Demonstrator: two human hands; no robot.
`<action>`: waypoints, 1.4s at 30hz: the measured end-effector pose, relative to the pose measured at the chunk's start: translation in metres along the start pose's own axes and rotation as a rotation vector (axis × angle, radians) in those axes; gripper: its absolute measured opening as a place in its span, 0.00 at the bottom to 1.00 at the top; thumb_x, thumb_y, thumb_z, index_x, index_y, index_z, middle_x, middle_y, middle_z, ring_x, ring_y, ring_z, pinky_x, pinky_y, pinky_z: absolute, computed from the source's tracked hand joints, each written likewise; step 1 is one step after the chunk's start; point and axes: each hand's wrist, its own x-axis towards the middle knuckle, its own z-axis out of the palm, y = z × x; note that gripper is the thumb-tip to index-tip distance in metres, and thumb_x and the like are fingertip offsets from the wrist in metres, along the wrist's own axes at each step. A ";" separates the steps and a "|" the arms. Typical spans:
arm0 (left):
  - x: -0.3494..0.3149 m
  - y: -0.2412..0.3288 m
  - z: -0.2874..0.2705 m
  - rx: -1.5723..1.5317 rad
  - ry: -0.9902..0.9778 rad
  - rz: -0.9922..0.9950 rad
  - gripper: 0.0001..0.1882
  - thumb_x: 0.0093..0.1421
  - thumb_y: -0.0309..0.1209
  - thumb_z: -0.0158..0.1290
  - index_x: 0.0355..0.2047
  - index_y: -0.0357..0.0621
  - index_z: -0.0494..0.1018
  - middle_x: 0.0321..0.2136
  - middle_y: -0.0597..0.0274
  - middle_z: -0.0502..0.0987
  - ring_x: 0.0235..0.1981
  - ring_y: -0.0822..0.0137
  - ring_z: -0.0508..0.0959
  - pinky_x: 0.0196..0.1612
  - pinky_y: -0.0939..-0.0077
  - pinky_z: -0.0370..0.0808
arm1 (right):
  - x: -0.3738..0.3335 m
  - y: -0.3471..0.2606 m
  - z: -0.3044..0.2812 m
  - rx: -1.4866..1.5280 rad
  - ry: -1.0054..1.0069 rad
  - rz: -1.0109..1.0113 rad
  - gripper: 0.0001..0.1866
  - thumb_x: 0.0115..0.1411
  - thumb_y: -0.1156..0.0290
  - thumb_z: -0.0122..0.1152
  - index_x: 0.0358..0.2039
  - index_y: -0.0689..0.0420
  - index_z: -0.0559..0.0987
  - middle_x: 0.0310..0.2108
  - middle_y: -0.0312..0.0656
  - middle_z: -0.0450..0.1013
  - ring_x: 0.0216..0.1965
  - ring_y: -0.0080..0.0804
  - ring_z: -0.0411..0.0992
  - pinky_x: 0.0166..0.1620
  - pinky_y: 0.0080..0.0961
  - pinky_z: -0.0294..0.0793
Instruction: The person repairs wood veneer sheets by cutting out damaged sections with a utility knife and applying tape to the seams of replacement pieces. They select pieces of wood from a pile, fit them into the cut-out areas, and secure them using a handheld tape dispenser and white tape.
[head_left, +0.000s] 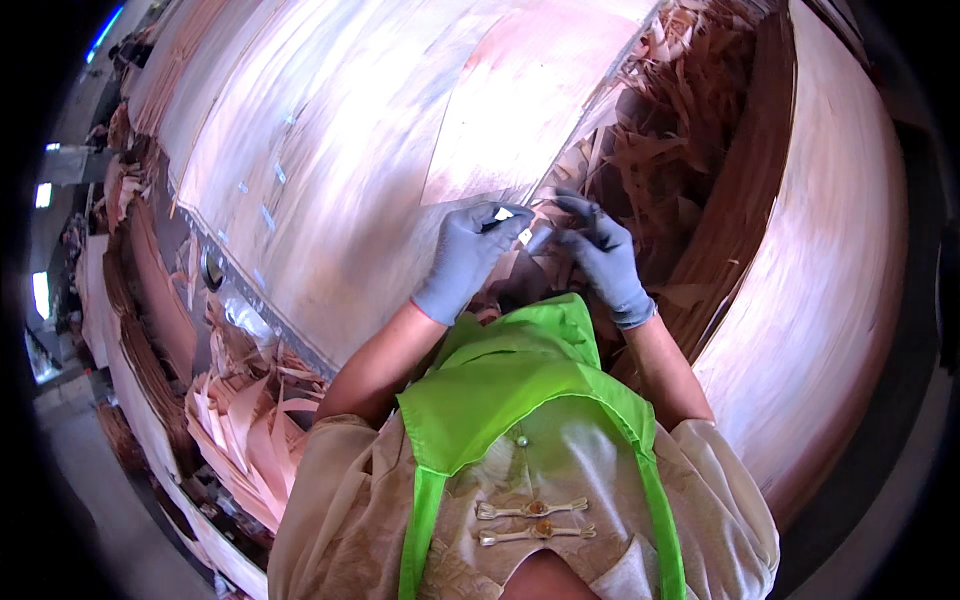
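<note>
Both my hands wear grey gloves and meet over the near edge of a wide, pale wood veneer sheet (340,190). My left hand (468,252) is closed in a pinch, with a small white piece (503,214) showing between thumb and fingers. Just right of it, my right hand (606,258) has its fingers bent and apart, slightly smeared by motion. Between the hands is a small grey-blue piece (540,240), close to the right fingertips; its kind is unclear, and I cannot tell whether they touch it.
Small bluish tape-like strips (268,217) lie on the sheet's left part. Torn veneer scraps (665,150) fill the gap to the right, beside a tall veneer stack (820,230). More scraps (245,430) pile up at the lower left. A dark edge strip (265,300) borders the sheet.
</note>
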 end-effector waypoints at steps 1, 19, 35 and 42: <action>-0.002 0.005 0.002 0.051 -0.012 0.043 0.08 0.56 0.29 0.56 0.33 0.36 0.78 0.22 0.65 0.77 0.21 0.78 0.71 0.25 0.81 0.69 | -0.001 -0.011 0.009 0.060 -0.055 0.085 0.16 0.57 0.78 0.55 0.47 0.64 0.73 0.34 0.28 0.70 0.31 0.12 0.63 0.33 0.10 0.64; 0.062 -0.103 -0.018 1.033 0.004 0.459 0.22 0.44 0.39 0.62 0.39 0.49 0.70 0.46 0.59 0.70 0.48 0.56 0.68 0.47 0.58 0.63 | -0.045 0.068 -0.013 0.074 0.004 0.443 0.03 0.60 0.75 0.54 0.29 0.59 0.73 0.21 0.26 0.64 0.23 0.12 0.60 0.27 0.14 0.61; 0.066 -0.124 -0.013 1.046 0.140 0.494 0.27 0.42 0.42 0.62 0.43 0.51 0.67 0.49 0.61 0.67 0.53 0.56 0.64 0.49 0.56 0.61 | 0.045 0.092 0.003 0.066 0.047 0.396 0.03 0.58 0.75 0.58 0.31 0.61 0.77 0.20 0.26 0.66 0.19 0.13 0.60 0.23 0.13 0.61; 0.065 -0.125 -0.013 1.025 0.162 0.518 0.34 0.42 0.40 0.62 0.49 0.47 0.64 0.51 0.59 0.66 0.54 0.54 0.63 0.51 0.55 0.59 | 0.078 0.130 0.002 0.003 0.014 0.434 0.07 0.56 0.73 0.62 0.35 0.60 0.81 0.21 0.26 0.70 0.20 0.13 0.61 0.24 0.15 0.60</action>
